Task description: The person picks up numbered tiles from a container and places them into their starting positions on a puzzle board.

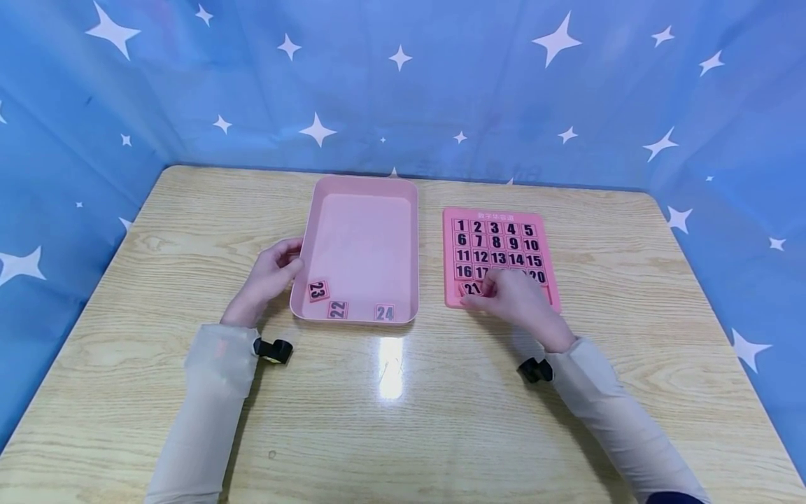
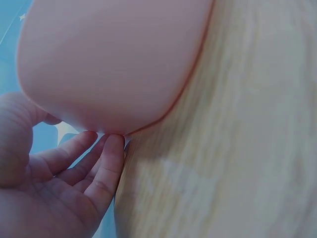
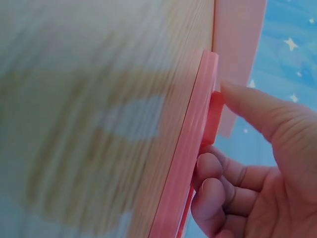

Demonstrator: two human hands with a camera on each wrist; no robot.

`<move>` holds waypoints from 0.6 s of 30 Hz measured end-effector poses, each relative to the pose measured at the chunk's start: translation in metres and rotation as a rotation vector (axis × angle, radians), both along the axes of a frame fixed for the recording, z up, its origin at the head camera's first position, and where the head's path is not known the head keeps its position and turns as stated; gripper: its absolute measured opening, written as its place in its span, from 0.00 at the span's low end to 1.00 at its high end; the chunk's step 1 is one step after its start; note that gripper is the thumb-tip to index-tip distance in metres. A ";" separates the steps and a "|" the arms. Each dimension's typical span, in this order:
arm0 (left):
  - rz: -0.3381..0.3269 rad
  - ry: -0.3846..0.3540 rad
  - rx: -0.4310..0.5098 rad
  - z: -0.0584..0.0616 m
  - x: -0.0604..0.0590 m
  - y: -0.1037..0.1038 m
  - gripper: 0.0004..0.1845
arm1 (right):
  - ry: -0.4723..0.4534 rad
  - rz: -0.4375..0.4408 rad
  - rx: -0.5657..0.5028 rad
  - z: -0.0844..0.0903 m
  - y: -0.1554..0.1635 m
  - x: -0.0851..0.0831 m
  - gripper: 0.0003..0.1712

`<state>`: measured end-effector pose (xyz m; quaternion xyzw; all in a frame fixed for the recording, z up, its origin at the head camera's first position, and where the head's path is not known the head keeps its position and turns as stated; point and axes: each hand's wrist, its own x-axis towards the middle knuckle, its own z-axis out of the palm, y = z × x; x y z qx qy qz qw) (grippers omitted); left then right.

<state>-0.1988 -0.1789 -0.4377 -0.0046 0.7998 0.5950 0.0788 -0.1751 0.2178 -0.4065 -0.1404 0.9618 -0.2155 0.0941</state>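
In the head view my left hand point(image 1: 267, 276) is at the left side of a pink tray point(image 1: 362, 238). Its fingertips and thumb rest against the tray's outer wall point(image 2: 114, 64), with loosely bent fingers. My right hand point(image 1: 513, 297) pinches the number tile 21 point(image 1: 472, 288) between thumb and fingers over the bottom row of a pink number puzzle board point(image 1: 449, 245). From the right wrist, the tile point(image 3: 214, 119) stands up above the board's edge point(image 3: 181, 148). Rows of numbered tiles fill the upper part of the board; my fingers hide some of the fourth row.
Inside the tray's near end lie tile 23 point(image 1: 318, 290), tile 22 point(image 1: 338, 310) and tile 24 point(image 1: 385, 312). Tray and board stand side by side on a wooden table point(image 1: 403, 448). A blue curtain point(image 1: 403, 91) with white stars hangs behind and along both sides.
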 end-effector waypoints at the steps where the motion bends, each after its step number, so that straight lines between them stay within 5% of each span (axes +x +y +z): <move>1: 0.002 0.000 -0.001 0.000 0.000 0.000 0.25 | 0.008 0.005 -0.008 0.000 0.000 0.000 0.18; 18: -0.005 -0.005 -0.001 0.002 0.000 0.000 0.25 | -0.043 0.105 -0.139 -0.004 0.006 -0.006 0.03</move>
